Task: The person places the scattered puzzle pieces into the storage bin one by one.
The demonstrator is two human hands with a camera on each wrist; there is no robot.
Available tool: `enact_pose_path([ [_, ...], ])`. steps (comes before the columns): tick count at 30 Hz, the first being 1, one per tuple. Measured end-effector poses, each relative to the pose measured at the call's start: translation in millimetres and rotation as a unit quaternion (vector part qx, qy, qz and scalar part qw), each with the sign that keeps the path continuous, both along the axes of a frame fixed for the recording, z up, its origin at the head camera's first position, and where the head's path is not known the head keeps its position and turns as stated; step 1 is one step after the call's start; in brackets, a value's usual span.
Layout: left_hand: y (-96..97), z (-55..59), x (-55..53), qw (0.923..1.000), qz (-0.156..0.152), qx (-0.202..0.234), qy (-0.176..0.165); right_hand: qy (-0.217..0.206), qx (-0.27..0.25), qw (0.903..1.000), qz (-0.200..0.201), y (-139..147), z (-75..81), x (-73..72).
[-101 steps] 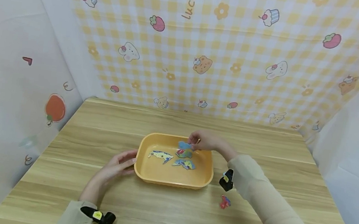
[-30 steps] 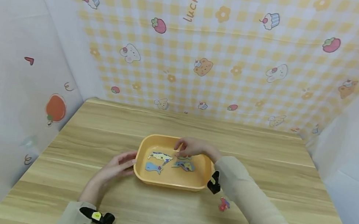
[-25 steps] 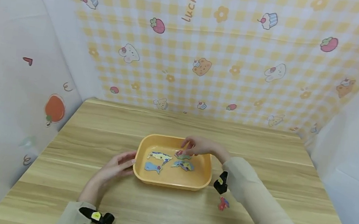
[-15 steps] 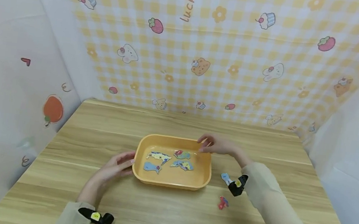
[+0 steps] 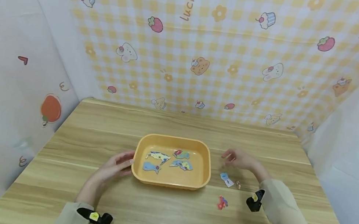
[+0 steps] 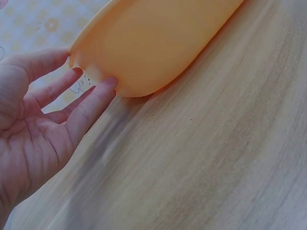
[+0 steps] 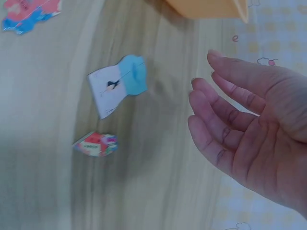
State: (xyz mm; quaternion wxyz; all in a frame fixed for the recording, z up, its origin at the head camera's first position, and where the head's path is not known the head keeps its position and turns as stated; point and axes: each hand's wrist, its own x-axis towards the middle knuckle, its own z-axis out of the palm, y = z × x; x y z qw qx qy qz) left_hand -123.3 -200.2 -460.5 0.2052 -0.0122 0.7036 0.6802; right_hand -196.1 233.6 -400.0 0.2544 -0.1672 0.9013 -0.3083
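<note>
Resting in head view at nine o'clock of the orange tray (image 5: pixel 202 183), left hand (image 5: pixel 117 166) is touching its end; four cut-out pieces (image 5: pixel 181 164) are lying inside. Right hand (image 5: pixel 241 159) is hovering beyond three o'clock, released. Left wrist: extended fingers (image 6: pixel 93 102) are pressing, unclenched. Right wrist: hand is curving loosely; blue-white piece (image 7: pixel 118 85) is lying at frame's ten, red-blue piece (image 7: pixel 31 13) farther out, small red piece (image 7: pixel 97 144) at eight.

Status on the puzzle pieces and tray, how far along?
Looks over halfway, if all pieces belong in the tray. Done: four pieces lie inside it. In hand: left hand touches the tray's side; right hand holds nothing. Left: red-and-blue piece, blue-and-white piece and small piece, all on the table.
</note>
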Motion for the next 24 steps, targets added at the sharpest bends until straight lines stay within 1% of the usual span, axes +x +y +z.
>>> enact_pose_path([
  [4,-0.1,-0.3,-0.9,1.0,-0.001,-0.002,-0.002,0.001,0.009,0.9999,-0.005,5.9,-10.4,4.0],
  [7,0.1,-0.4,-1.4,1.0,-0.001,-0.004,-0.005,0.01,0.003,0.9999,0.004,9.2,-16.6,7.0],
  [11,0.2,-0.6,-1.7,1.0,-0.001,-0.003,-0.007,0.003,-0.011,0.9998,-0.013,10.4,-25.2,12.4],
  [15,-0.5,-1.4,-1.8,1.0,-0.002,-0.001,-0.005,-0.001,0.007,0.9987,-0.05,5.3,-34.3,19.1],
  [19,-1.1,-2.1,-1.6,1.0,-0.004,0.002,0.0,0.012,0.027,0.9979,-0.058,-2.1,-38.2,23.2],
  [24,-1.0,-3.0,-1.5,1.0,-0.003,0.004,0.001,0.008,0.019,0.9981,-0.058,-6.1,-36.7,23.3],
])
